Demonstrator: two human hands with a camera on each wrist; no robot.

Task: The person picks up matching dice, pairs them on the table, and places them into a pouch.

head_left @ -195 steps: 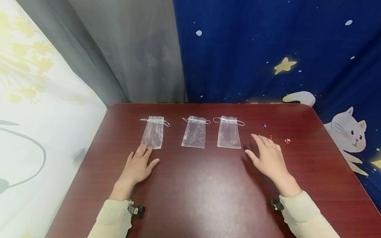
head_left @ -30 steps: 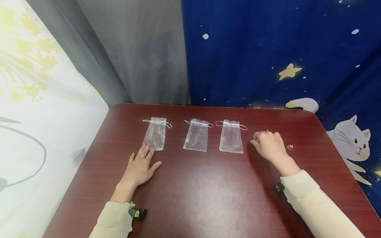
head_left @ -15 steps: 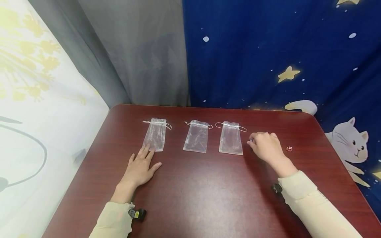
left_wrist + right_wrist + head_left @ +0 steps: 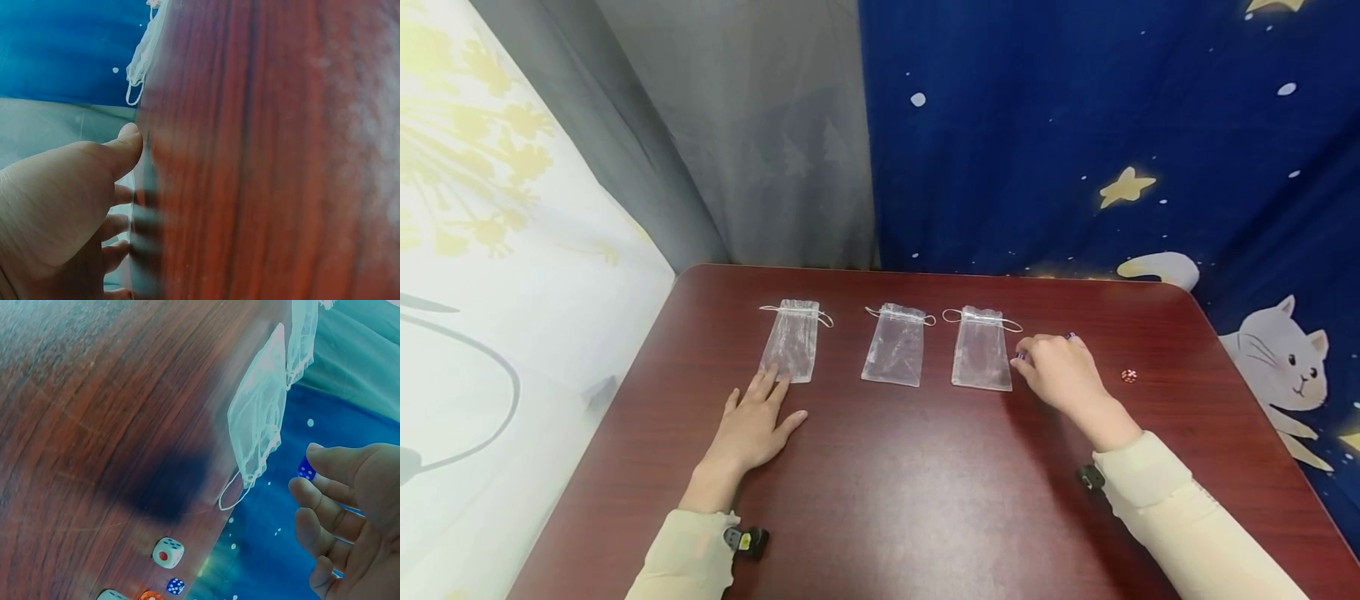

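Note:
My right hand is raised over the table beside the rightmost sheer drawstring bag. Its thumb and forefinger pinch a small blue die, with white pips showing in the right wrist view; the other fingers are bent. My left hand lies spread on the table, fingertips on the bottom edge of the left drawstring bag. A third drawstring bag lies flat between them. Another blue die sits on the table near a larger white die with a red pip.
A reddish die is right of my right hand. An orange-red die and a second white die are cut off by the right wrist view's lower edge. Curtains hang behind the reddish-brown table.
Spread open 6.5 seconds ago, my right hand now pinches a blue die. Over the last second it has shifted left toward the rightmost bag. My left hand stays in place.

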